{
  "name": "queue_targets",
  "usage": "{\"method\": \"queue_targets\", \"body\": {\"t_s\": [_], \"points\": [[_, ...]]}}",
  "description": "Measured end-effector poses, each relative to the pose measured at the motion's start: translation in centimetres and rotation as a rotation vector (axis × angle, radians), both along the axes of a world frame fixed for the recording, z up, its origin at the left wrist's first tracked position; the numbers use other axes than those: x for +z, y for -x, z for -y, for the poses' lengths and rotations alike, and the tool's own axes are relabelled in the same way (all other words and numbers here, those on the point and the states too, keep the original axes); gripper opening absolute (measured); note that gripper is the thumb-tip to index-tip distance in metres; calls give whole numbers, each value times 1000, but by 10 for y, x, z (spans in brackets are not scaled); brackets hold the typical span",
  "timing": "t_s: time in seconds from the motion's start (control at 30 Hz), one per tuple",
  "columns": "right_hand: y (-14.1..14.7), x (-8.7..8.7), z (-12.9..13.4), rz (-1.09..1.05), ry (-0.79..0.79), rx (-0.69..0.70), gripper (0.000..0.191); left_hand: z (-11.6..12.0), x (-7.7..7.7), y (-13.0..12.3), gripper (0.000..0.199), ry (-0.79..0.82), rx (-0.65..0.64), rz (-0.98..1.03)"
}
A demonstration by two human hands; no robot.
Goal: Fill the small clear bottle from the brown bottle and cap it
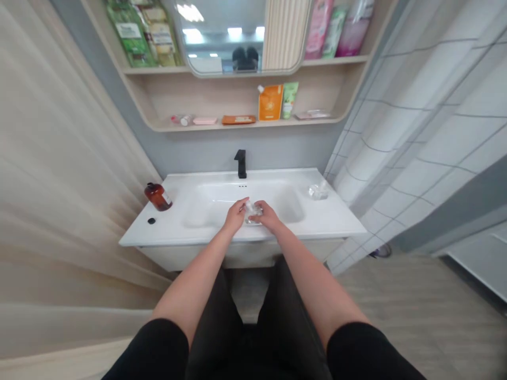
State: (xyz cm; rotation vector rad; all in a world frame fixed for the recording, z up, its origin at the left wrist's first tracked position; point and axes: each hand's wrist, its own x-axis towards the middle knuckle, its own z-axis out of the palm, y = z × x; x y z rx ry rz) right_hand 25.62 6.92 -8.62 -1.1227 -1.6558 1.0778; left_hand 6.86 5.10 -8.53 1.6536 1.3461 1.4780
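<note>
Over the front part of the white sink basin (pixel 206 208), both hands are at a small clear, shiny object (pixel 253 212) that looks like transparent plastic. Its exact kind cannot be made out. My left hand (pixel 235 214) pinches its upper left side, fingers closed. From the right, my right hand (pixel 268 215) grips the same object with curled fingers. On the right of the countertop lies another clear, crumpled-looking item (pixel 318 191). An amber bottle (pixel 158 196) with a pale label is at the left end, and a small black round piece (pixel 151 220) lies in front of it.
A black faucet (pixel 241 163) rises behind the basin. Above is a shelf (pixel 222 126) with an orange pouch (pixel 271 103), a green tube (pixel 290 99) and small packets. A mirror (pixel 229 31) hangs between bottles. Curtains (pixel 59 158) border the left; white tiles line the right.
</note>
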Motion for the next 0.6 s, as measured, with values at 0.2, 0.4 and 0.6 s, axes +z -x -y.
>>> {"method": "queue_targets", "body": {"t_s": [0.2,0.4,0.6], "points": [[0,-4,-2,-1,13,7,68,3,1,0,42,3,-18,-56],[0,-2,-2,23,-19,-3,69,2,0,0,40,-11,-12,-70],[-2,-2,0,34,-45,-7,66,1,-1,0,37,-69,10,-114]]}}
